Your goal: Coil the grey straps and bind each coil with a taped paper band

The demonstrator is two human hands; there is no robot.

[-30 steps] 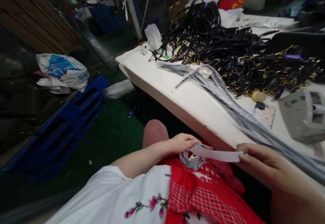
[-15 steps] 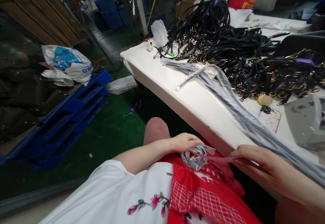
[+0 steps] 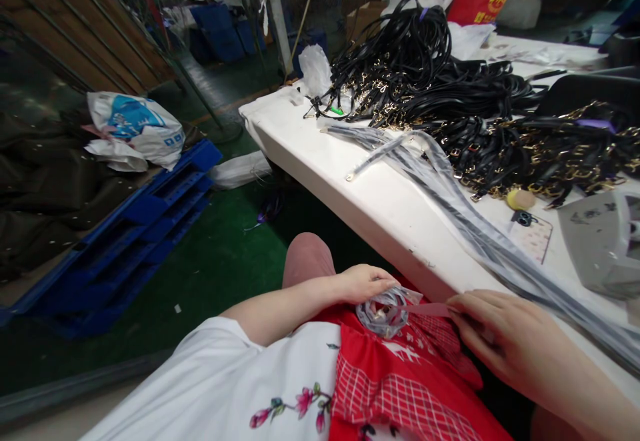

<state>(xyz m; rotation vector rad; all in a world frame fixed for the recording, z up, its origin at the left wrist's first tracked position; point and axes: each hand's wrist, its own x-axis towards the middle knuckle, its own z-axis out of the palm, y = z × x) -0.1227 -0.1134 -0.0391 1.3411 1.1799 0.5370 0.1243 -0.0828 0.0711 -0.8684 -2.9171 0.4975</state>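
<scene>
Over my lap, my left hand (image 3: 369, 281) is closed on a coiled strap (image 3: 383, 314) wrapped in clear plastic, with a little gold metal showing inside the coil. A strip of clear reddish-looking tape (image 3: 427, 309) stretches from the coil to my right hand (image 3: 483, 324), whose fingertips pinch its end. Along the table edge beside my right hand run several long straps in plastic sleeves (image 3: 450, 207), lying flat.
On the white table (image 3: 320, 161) lie a heap of black straps with gold buckles (image 3: 415, 74), a phone (image 3: 533, 234), a yellowish round roll (image 3: 520, 199) and a grey tape dispenser (image 3: 600, 241). A blue pallet (image 3: 150, 207) bearing a plastic bag (image 3: 137, 127) stands on the left.
My right hand has moved slightly left, closer to the coil, and the stretch of tape between the hands is shorter. My left hand still holds the coil in place.
</scene>
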